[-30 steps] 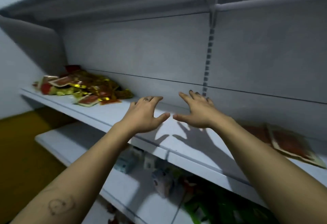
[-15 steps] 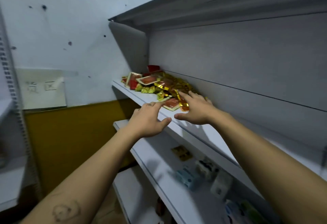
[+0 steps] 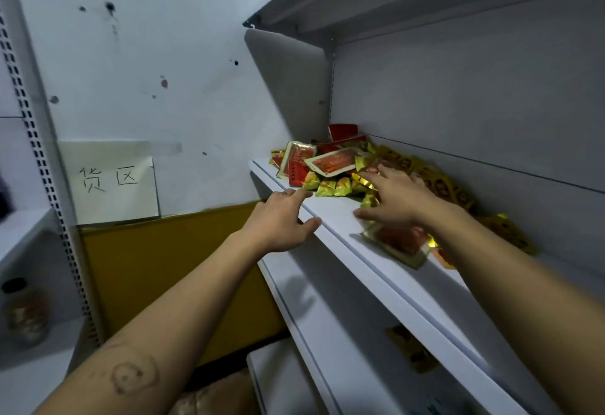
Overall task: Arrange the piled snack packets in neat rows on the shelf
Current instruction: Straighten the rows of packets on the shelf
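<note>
**A:** Where were the hands?

**B:** Both held nothing. The left hand rested with spread fingers on the front lip of the white shelf. The right hand was flat and open, reaching over the board.

**A:** And the snack packets?

**B:** The pile of snack packets lay heaped just past the right fingertips, in the shelf's end corner. A red flat packet lay under the right wrist.

**A:** How would they handle?

**B:** Light, I judged, and soft. They were glossy foil and film, so slippery. I'd have pinched each by a sealed edge or slid it flat.

**A:** What about the surface?

**B:** Smooth painted metal, so packets would skate easily. A lower shelf sat beneath the hands.

**A:** And the room?

**B:** It was dim. Left of the left hand stood a scuffed wall with a handwritten paper sign.
</note>
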The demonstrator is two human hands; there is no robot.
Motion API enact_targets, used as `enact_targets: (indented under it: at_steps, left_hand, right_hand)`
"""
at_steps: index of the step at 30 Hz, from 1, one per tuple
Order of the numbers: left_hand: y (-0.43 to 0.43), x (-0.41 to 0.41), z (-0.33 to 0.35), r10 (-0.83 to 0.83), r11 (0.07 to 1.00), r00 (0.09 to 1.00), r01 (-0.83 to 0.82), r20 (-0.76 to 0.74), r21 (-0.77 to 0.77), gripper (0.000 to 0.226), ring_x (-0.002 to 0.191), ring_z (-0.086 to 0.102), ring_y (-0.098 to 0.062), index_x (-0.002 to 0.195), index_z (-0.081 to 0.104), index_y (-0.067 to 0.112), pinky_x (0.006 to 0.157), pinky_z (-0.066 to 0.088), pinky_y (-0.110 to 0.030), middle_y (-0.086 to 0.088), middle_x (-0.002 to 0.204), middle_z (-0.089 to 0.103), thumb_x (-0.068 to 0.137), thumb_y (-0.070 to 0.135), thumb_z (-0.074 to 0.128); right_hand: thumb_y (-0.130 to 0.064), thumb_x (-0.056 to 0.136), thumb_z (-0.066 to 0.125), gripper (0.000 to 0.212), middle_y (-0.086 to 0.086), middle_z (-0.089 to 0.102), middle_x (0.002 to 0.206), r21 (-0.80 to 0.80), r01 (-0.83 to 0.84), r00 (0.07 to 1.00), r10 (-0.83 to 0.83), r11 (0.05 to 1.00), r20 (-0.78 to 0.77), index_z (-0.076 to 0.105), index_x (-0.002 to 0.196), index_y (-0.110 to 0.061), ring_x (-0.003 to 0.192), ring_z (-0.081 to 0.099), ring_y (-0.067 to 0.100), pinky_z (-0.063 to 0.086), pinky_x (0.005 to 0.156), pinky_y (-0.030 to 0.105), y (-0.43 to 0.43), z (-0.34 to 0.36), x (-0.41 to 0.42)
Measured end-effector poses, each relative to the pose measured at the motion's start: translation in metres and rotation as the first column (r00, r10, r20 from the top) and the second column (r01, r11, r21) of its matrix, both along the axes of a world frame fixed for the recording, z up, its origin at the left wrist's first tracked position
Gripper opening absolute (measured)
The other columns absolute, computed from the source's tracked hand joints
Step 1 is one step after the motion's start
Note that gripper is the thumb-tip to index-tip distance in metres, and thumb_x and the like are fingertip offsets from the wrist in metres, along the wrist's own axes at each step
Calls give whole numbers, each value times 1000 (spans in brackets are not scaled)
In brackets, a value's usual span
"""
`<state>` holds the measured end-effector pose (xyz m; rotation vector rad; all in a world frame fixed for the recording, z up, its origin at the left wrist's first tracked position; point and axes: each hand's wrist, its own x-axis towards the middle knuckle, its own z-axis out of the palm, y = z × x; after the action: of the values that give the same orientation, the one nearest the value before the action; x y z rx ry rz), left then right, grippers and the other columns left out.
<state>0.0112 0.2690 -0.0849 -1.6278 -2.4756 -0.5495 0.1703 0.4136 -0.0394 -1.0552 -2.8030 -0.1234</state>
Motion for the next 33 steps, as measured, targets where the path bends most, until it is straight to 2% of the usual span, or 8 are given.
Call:
enact_targets:
  at_steps: [6, 13, 17, 21, 24, 28, 33]
  left_hand:
    - [53, -62, 7, -26, 1000, 1000, 26, 1, 9, 61, 136, 40, -25, 148, 39, 25, 107, 41, -48, -2, 150, 46, 96, 54, 51]
    - [123, -133, 23, -110, 993, 994, 110, -17, 48, 59, 129, 46, -26, 146, 42, 24, 102, 45, -47, -5, 141, 52, 96, 52, 54]
    - [167, -181, 19, -163, 985, 986, 165, -38, 58, 58, 122, 53, -26, 145, 44, 22, 98, 48, -46, -6, 135, 57, 96, 51, 54]
    - [208, -228, 14, -258, 964, 963, 262, -77, 54, 53, 126, 50, -27, 142, 46, 24, 100, 45, -48, -5, 139, 55, 97, 51, 51]
    - [235, -263, 15, -255, 962, 962, 263, -100, 78, 49, 122, 53, -29, 136, 50, 22, 97, 46, -49, -6, 132, 59, 96, 49, 51]
    - [259, -296, 16, -272, 956, 946, 287, -174, 66, 42, 122, 52, -30, 132, 54, 23, 99, 44, -49, -6, 129, 60, 96, 43, 49]
    - [280, -304, 14, -414, 906, 902, 421, -121, 45, 46, 127, 50, -27, 136, 53, 29, 104, 38, -51, -2, 135, 58, 97, 52, 46]
  right_hand:
    - [-62, 89, 56, 78, 8, 3, 166, 43, -6, 1000, 5, 999, 28, 26, 154, -31, 152, 1, 27, 3, 119, 56, 40, 8, -57]
    - [-60, 89, 56, 72, 5, 10, 165, 46, 102, 994, -103, 994, 32, 32, 151, -33, 152, 5, 25, 5, 119, 57, 83, 13, -103]
    - [-59, 90, 54, 68, 6, 30, 158, 87, 188, 982, -189, 978, 1, 35, 149, -31, 146, 23, 26, 11, 118, 55, 98, 14, -139]
    - [-62, 90, 52, 66, 6, 41, 149, 118, 304, 951, -308, 945, 21, 40, 146, -29, 140, 32, 27, 17, 116, 52, 112, 12, -193]
    - [-70, 92, 39, 67, 8, 51, 143, 104, 429, 901, -433, 897, 19, 48, 140, -25, 132, 44, 29, 28, 110, 47, 127, 8, -232]
    - [-76, 91, 27, 80, 13, 47, 147, 45, 511, 855, -513, 858, 74, 51, 140, -17, 137, 40, 33, 27, 112, 47, 139, -12, -267]
    - [-76, 88, 39, 79, 12, 43, 151, 32, 543, 837, -544, 839, 54, 45, 144, -21, 137, 40, 33, 35, 109, 44, 154, -7, -280]
